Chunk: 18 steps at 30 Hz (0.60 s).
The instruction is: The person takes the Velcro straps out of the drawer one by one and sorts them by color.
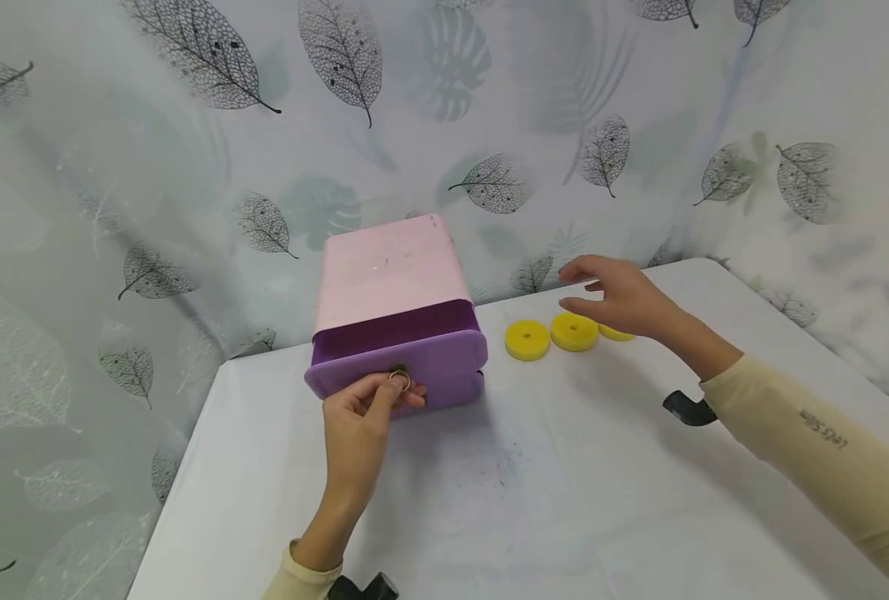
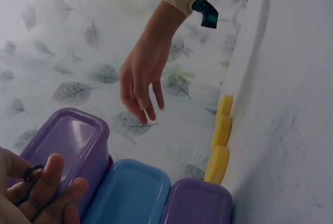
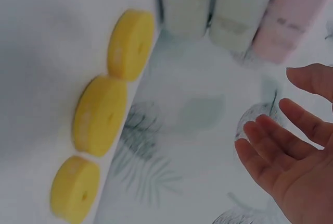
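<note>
A person's left hand [image 1: 359,429] pinched a small metal ring [image 1: 399,380] on the front of a purple drawer [image 1: 447,352], its other fingers loosely bent. The drawer was the top one of a pink cabinet [image 1: 392,271] that stood toward the back of a white table [image 1: 601,483]; it jutted partway out, above a blue drawer [image 2: 127,193] and a lower purple one. The right hand [image 1: 620,296] hung raised to the cabinet's right, thumb and fingers relaxed and apart, holding nothing. Near it, three yellow discs [image 1: 526,340] lay in a row along the table's back edge. The ring seemed best drawn straight and level, since a sideways or downward tug could have jammed the drawer or slid the light-looking cabinet; the unoccupied right hand could have steadied the cabinet's top.
</note>
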Each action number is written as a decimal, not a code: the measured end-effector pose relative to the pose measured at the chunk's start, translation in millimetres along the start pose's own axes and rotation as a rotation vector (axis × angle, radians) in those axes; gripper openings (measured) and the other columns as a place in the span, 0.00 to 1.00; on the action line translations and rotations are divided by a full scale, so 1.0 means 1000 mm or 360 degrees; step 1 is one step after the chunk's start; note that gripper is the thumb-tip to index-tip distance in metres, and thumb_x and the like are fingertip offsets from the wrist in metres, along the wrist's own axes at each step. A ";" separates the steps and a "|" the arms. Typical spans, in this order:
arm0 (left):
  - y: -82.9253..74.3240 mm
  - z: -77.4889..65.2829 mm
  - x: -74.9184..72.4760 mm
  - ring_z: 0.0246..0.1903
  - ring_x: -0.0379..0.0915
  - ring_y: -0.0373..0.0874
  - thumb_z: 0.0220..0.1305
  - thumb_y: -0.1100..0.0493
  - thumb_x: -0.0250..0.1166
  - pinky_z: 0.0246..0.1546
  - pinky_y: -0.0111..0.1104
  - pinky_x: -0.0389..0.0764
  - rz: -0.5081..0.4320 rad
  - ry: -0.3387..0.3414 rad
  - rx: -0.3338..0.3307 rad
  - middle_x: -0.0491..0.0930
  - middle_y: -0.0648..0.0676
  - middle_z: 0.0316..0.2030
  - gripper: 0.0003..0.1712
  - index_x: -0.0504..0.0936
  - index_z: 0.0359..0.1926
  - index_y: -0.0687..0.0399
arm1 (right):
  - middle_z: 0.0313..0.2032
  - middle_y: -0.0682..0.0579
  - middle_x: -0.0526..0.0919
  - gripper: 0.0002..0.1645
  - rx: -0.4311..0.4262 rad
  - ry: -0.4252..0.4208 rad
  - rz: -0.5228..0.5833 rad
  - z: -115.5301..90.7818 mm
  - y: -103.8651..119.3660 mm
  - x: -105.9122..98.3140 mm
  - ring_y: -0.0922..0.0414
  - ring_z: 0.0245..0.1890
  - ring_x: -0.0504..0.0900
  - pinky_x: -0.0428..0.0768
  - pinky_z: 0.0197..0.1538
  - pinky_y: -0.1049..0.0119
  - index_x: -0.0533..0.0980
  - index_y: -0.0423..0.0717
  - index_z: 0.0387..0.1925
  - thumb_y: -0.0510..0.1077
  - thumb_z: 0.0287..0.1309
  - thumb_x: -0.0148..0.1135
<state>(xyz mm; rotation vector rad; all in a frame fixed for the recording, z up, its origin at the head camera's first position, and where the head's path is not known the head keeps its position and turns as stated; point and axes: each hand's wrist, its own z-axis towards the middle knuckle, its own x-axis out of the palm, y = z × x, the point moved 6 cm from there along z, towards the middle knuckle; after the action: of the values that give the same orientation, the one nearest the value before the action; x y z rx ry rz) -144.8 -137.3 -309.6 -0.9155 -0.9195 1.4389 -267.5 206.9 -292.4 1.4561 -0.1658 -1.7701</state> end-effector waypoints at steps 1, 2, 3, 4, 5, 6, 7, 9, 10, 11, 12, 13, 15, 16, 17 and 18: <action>0.001 0.002 0.000 0.36 0.87 0.59 0.75 0.65 0.61 0.47 0.43 0.84 0.0005 -0.0008 0.0001 0.87 0.59 0.26 0.13 0.87 0.33 0.65 | 0.54 0.43 0.83 0.22 -0.0047 -0.0015 0.0022 -0.001 0.007 0.001 0.43 0.56 0.80 0.77 0.60 0.43 0.78 0.37 0.57 0.38 0.64 0.72; 0.002 0.005 0.000 0.36 0.87 0.58 0.75 0.65 0.61 0.47 0.43 0.84 0.0009 -0.0014 0.0005 0.87 0.59 0.26 0.13 0.87 0.33 0.65 | 0.53 0.44 0.83 0.21 -0.0087 -0.0031 0.0041 -0.002 0.014 0.003 0.44 0.55 0.81 0.78 0.59 0.44 0.78 0.38 0.56 0.38 0.63 0.72; 0.003 0.008 -0.001 0.36 0.88 0.57 0.75 0.65 0.60 0.46 0.43 0.84 0.0018 -0.0023 0.0007 0.87 0.59 0.26 0.13 0.87 0.33 0.65 | 0.52 0.45 0.84 0.19 -0.0125 -0.0044 0.0062 -0.004 0.021 0.005 0.45 0.54 0.82 0.79 0.58 0.45 0.79 0.39 0.55 0.37 0.64 0.72; 0.004 0.010 -0.001 0.35 0.87 0.56 0.75 0.65 0.60 0.46 0.44 0.84 0.0026 -0.0032 0.0008 0.87 0.59 0.27 0.13 0.87 0.34 0.65 | 0.51 0.46 0.84 0.18 -0.0159 -0.0055 0.0081 -0.006 0.028 0.007 0.46 0.53 0.82 0.80 0.57 0.46 0.79 0.40 0.53 0.37 0.64 0.72; 0.005 0.013 -0.001 0.35 0.87 0.55 0.75 0.65 0.60 0.45 0.44 0.84 0.0033 -0.0037 0.0010 0.87 0.60 0.27 0.13 0.87 0.34 0.66 | 0.50 0.47 0.84 0.16 -0.0185 -0.0064 0.0096 -0.008 0.035 0.010 0.48 0.52 0.83 0.80 0.56 0.47 0.80 0.41 0.52 0.37 0.64 0.72; 0.006 0.016 -0.001 0.35 0.87 0.55 0.74 0.65 0.60 0.45 0.44 0.84 0.0037 -0.0040 0.0012 0.87 0.60 0.27 0.13 0.87 0.34 0.66 | 0.49 0.49 0.85 0.15 -0.0212 -0.0071 0.0117 -0.010 0.042 0.013 0.49 0.51 0.83 0.81 0.56 0.47 0.80 0.42 0.51 0.37 0.64 0.71; 0.007 0.019 -0.001 0.35 0.87 0.55 0.74 0.65 0.60 0.45 0.45 0.84 0.0039 -0.0041 0.0012 0.87 0.60 0.27 0.13 0.87 0.34 0.66 | 0.48 0.49 0.85 0.14 -0.0237 -0.0079 0.0139 -0.012 0.050 0.015 0.49 0.50 0.84 0.82 0.55 0.48 0.80 0.42 0.50 0.37 0.64 0.71; 0.009 0.025 -0.001 0.35 0.87 0.55 0.74 0.64 0.60 0.44 0.45 0.84 0.0049 -0.0038 -0.0001 0.87 0.60 0.27 0.13 0.87 0.34 0.68 | 0.46 0.51 0.85 0.13 -0.0272 -0.0094 0.0188 -0.016 0.062 0.021 0.50 0.49 0.85 0.83 0.53 0.49 0.81 0.43 0.49 0.37 0.64 0.71; 0.010 0.028 -0.001 0.35 0.87 0.55 0.74 0.64 0.60 0.44 0.46 0.84 0.0052 -0.0031 -0.0009 0.87 0.61 0.27 0.13 0.87 0.34 0.68 | 0.46 0.52 0.86 0.13 -0.0286 -0.0096 0.0216 -0.018 0.068 0.024 0.51 0.48 0.85 0.83 0.52 0.50 0.81 0.44 0.49 0.37 0.64 0.72; 0.011 0.031 0.000 0.35 0.87 0.54 0.74 0.63 0.61 0.44 0.46 0.84 0.0055 -0.0024 -0.0022 0.87 0.61 0.28 0.14 0.87 0.35 0.69 | 0.45 0.53 0.86 0.12 -0.0304 -0.0095 0.0248 -0.020 0.074 0.027 0.52 0.48 0.85 0.84 0.51 0.51 0.82 0.44 0.48 0.37 0.64 0.71; 0.012 0.034 -0.001 0.35 0.86 0.55 0.74 0.62 0.61 0.43 0.46 0.83 0.0062 -0.0019 -0.0037 0.87 0.60 0.28 0.14 0.87 0.35 0.69 | 0.45 0.53 0.86 0.12 -0.0320 -0.0091 0.0285 -0.021 0.079 0.030 0.53 0.47 0.86 0.84 0.51 0.52 0.82 0.44 0.48 0.37 0.64 0.71; 0.014 0.036 -0.001 0.35 0.86 0.55 0.75 0.62 0.61 0.43 0.47 0.83 0.0068 -0.0012 -0.0051 0.87 0.60 0.28 0.14 0.87 0.35 0.69 | 0.45 0.54 0.86 0.11 -0.0331 -0.0085 0.0316 -0.022 0.084 0.034 0.55 0.46 0.86 0.84 0.51 0.53 0.82 0.45 0.48 0.37 0.64 0.71; 0.017 0.039 -0.001 0.36 0.85 0.57 0.75 0.60 0.62 0.43 0.48 0.83 0.0070 0.0001 -0.0074 0.88 0.61 0.29 0.15 0.87 0.37 0.69 | 0.44 0.56 0.86 0.10 -0.0343 -0.0067 0.0376 -0.023 0.091 0.041 0.58 0.45 0.86 0.84 0.50 0.54 0.82 0.46 0.47 0.36 0.66 0.69; 0.018 0.041 -0.002 0.37 0.85 0.58 0.76 0.59 0.62 0.43 0.48 0.82 0.0069 0.0007 -0.0082 0.88 0.61 0.30 0.15 0.87 0.38 0.69 | 0.44 0.57 0.86 0.09 -0.0345 -0.0057 0.0407 -0.024 0.095 0.045 0.59 0.44 0.86 0.84 0.50 0.55 0.82 0.47 0.47 0.37 0.67 0.68; 0.019 0.042 -0.002 0.37 0.85 0.59 0.76 0.58 0.62 0.43 0.48 0.82 0.0066 0.0011 -0.0092 0.88 0.61 0.30 0.16 0.87 0.39 0.69 | 0.45 0.58 0.86 0.09 -0.0350 -0.0050 0.0433 -0.024 0.098 0.049 0.59 0.44 0.86 0.84 0.50 0.55 0.82 0.47 0.47 0.37 0.67 0.67; 0.020 0.043 -0.003 0.37 0.85 0.60 0.76 0.58 0.62 0.43 0.47 0.82 0.0063 0.0014 -0.0100 0.88 0.62 0.31 0.16 0.87 0.39 0.68 | 0.45 0.59 0.86 0.09 -0.0352 -0.0045 0.0451 -0.025 0.101 0.053 0.60 0.44 0.86 0.84 0.50 0.55 0.82 0.48 0.48 0.37 0.68 0.66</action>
<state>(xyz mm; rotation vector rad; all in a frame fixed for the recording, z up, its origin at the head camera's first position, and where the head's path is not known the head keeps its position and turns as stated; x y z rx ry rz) -192.2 -142.9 -311.2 -0.9908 -0.9496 1.4451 -195.8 115.8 -283.3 1.1871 -0.1760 -1.5268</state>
